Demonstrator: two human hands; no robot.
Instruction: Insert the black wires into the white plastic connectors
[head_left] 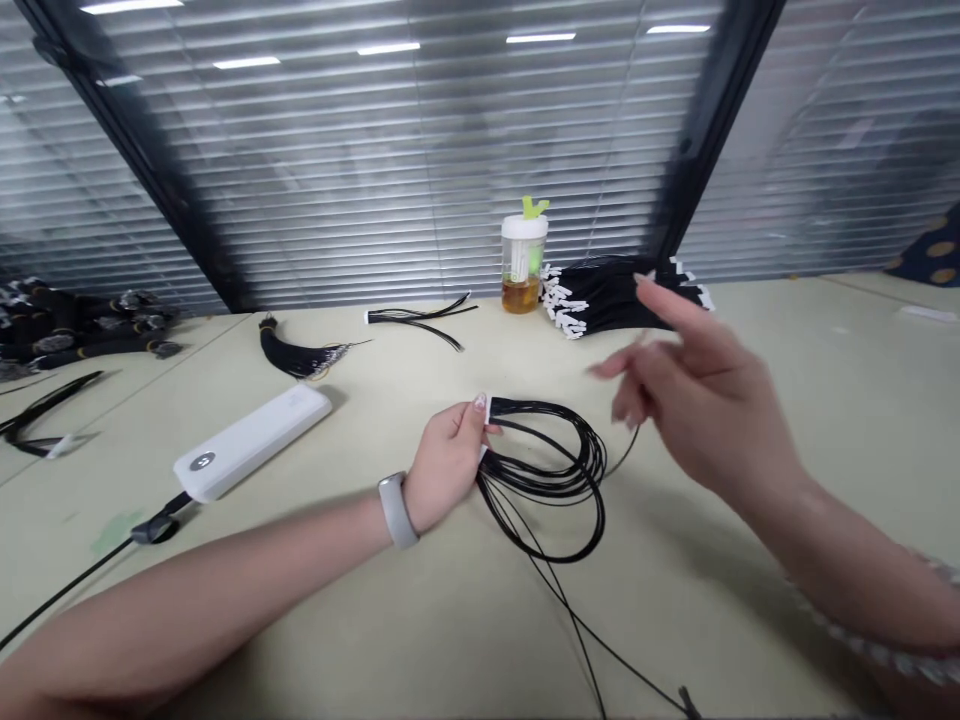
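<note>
My left hand (450, 455) pinches the white connector ends of a looped black cable bundle (592, 470). The loops bulge to the right of its fingers, and loose strands trail down toward the table's front edge. Raised at the right is my right hand (694, 400), index finger stretched out and the other fingers curled, slightly blurred. One thin black strand of the bundle runs up to its curled fingertips, where the exact contact is hard to make out.
A white power bank (255, 440) with a cord lies at the left. Along the back are black wire bundles (300, 355), a small wire piece (420, 318), a lidded cup (523, 265) and a pile of white-ended cables (615, 292). More dark cables (67, 325) lie far left.
</note>
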